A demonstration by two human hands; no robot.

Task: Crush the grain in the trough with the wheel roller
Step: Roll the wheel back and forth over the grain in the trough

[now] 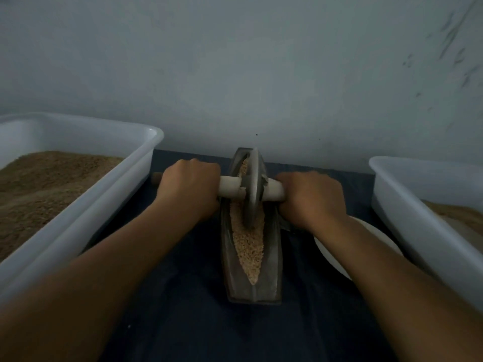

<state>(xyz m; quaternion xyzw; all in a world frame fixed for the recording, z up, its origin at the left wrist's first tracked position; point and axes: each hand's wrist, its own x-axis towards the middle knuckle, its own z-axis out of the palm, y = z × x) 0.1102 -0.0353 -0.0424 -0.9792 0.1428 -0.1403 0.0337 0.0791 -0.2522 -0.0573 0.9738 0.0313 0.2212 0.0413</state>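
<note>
The wheel roller [252,186] stands upright in the far half of the boat-shaped trough [252,291], its rim sunk into the grain [248,246]. It looks like a thick metal disc, probably heavy and quite rigid, so its own weight should do much of the crushing; the thin rim could tip sideways if the pressure on the two sides is uneven. The sensible place to hold it is the pale axle handle [228,188] that runs through its hub, one hand on each side close to the disc. That is how it is held: the left hand [189,188] curls round the handle's left end, the right hand [312,198] round the right end. The grain is loose, pale and coarse, likely to shift or spill over the trough's low walls. The trough sits on a dark cloth [183,296]. A white tub [86,194] of brown meal lies to the left, another tub [418,215] to the right, and a white plate [337,257] shows under the right forearm.
</note>
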